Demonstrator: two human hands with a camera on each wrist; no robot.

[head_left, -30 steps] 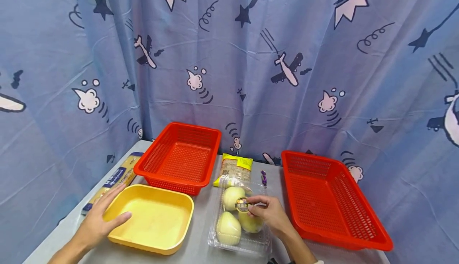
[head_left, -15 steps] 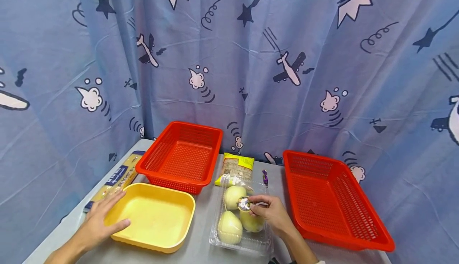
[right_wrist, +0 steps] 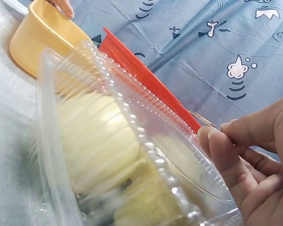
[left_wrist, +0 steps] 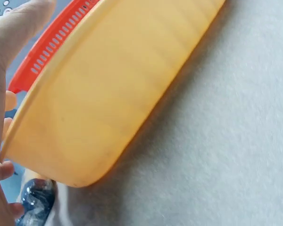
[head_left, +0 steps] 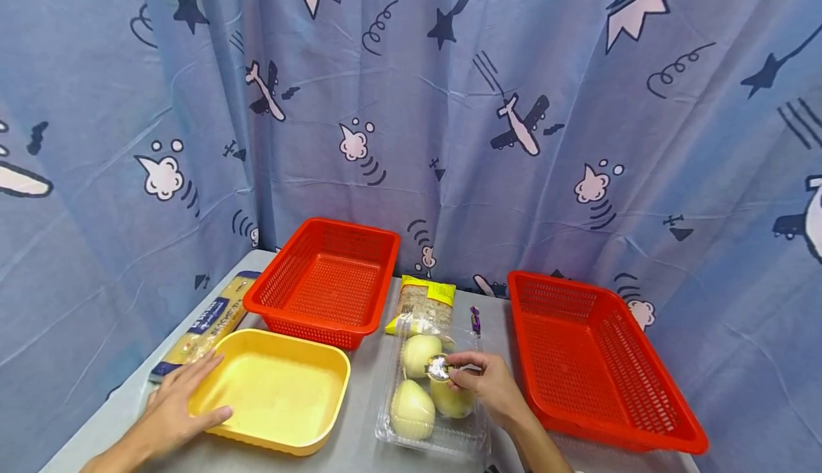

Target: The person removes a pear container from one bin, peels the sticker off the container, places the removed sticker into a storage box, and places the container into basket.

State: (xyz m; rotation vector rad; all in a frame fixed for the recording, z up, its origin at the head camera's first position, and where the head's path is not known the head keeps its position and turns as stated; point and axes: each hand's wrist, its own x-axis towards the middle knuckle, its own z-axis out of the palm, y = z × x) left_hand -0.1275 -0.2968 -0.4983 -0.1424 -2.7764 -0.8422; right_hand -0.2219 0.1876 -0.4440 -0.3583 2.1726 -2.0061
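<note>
A clear plastic box holds several pale yellow-green pears under its lid. Above that lid my right hand pinches a small round label between thumb and fingertips. In the right wrist view the label shows almost edge-on, raised off the plastic. To the left stands a yellow tub; my left hand lies at its left rim, fingers spread and thumb over the near corner. The left wrist view shows the tub's outer wall close up, with fingertips just past the rim.
Two red baskets stand at back left and right. A long yellow packet with dark blue ends lies along the left edge. Behind the pear box are a yellow bag and a purple-wrapped candy. A blue curtain hangs behind.
The label in my right hand has tilted, its printed face turning to a bright glare. My left hand has lowered slightly at the tub's rim. The head view has shifted a little.
</note>
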